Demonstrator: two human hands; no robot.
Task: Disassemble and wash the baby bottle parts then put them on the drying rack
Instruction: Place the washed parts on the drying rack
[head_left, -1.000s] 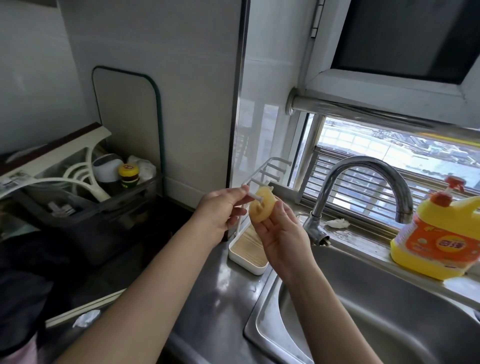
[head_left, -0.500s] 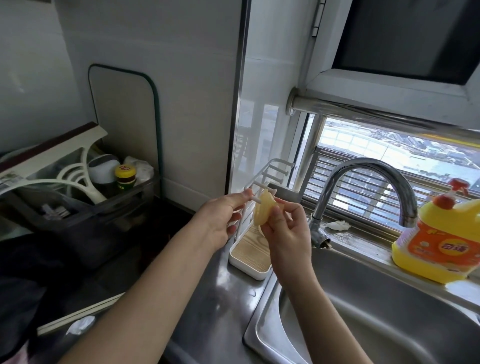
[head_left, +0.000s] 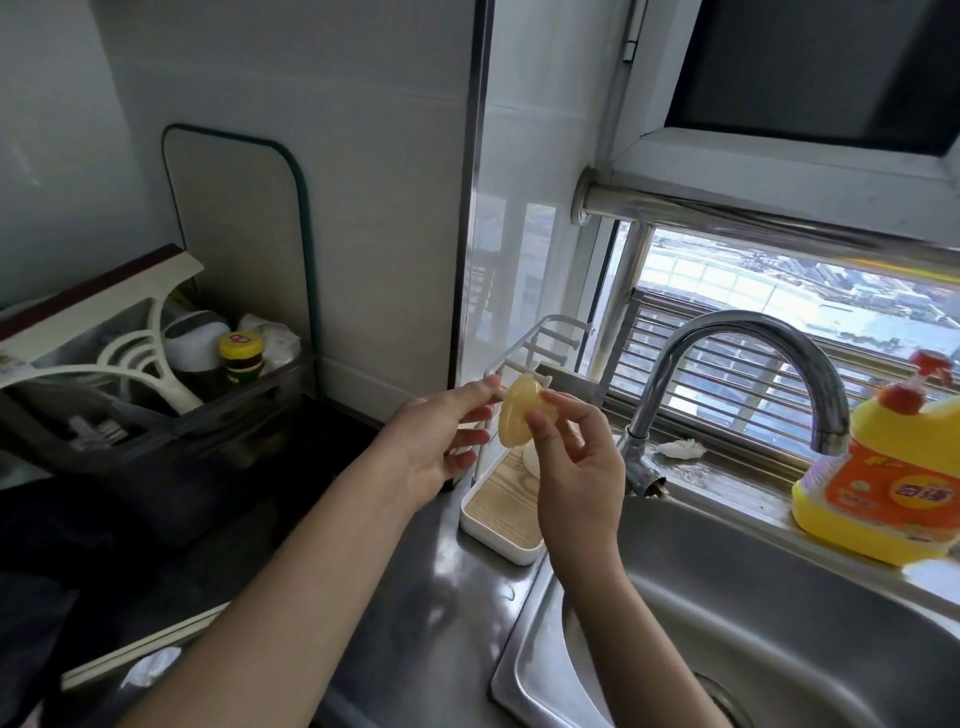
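Beside sink (head_left: 789, 603), right fingers (head_left: 563, 402) pinch yellow nipple (head_left: 513, 418); straight left fingers (head_left: 470, 391) seemingly touch it.

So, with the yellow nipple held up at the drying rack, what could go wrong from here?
1. The right hand pinches the nipple by its fingertips only; the soft piece might slip and drop onto the counter or into the sink.
2. The left hand touches the drying rack, which looks light and stands by the sink's edge; a push while hanging the nipple could shift or tip it.
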